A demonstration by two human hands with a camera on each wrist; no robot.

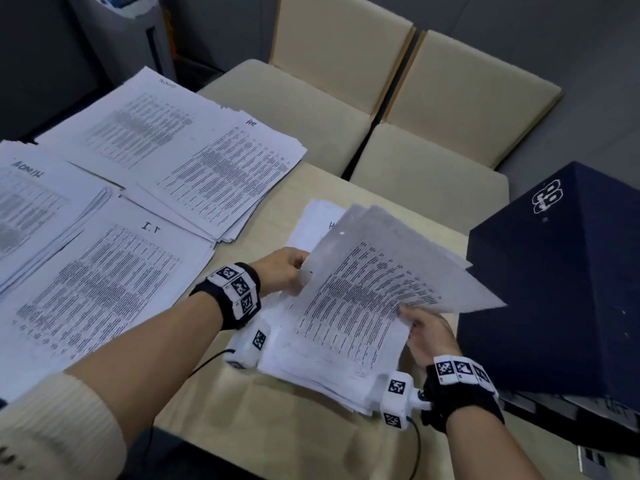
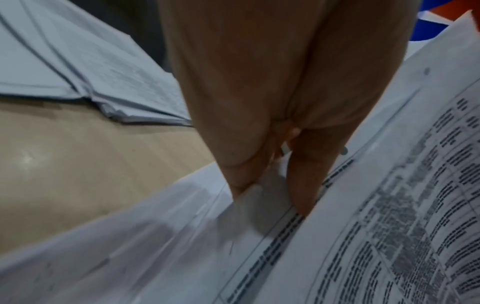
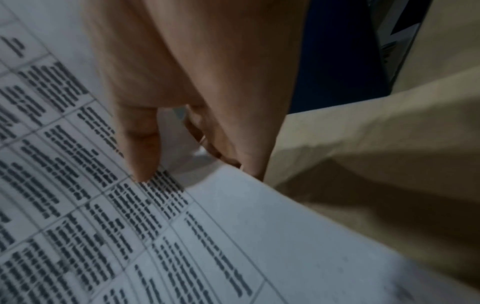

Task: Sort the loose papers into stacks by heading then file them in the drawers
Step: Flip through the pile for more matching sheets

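Nearest the lens, lower centre of the head view: the unsorted pile [image 1: 322,362] on the tabletop [image 1: 263,424], with a few lifted sheets [image 1: 381,271] fanned up above it toward the right of the frame. Right hand [image 1: 427,332] pinching the lower right edge of those sheets, thumb [image 3: 140,144] on the printed face, fingers curled beneath. Left hand [image 1: 285,270] at their left edge, thumb and fingers closed on the paper. Long axis of the lifted sheets running from lower left to upper right, headings at the far end.

Outward: the I.T stack [image 1: 114,282] at centre left, the HR stack [image 1: 221,181] above it, the ADMIN stack [image 1: 31,209] at the left edge, one more stack [image 1: 138,129] at upper left, heading unreadable. All sorted stacks left of the lifted sheets, so nearer the left hand. Dark blue drawer unit [image 1: 561,271] at right, beside the right hand. Cream chairs [image 1: 398,98] beyond.

Likely still sorting; filing not yet begun.
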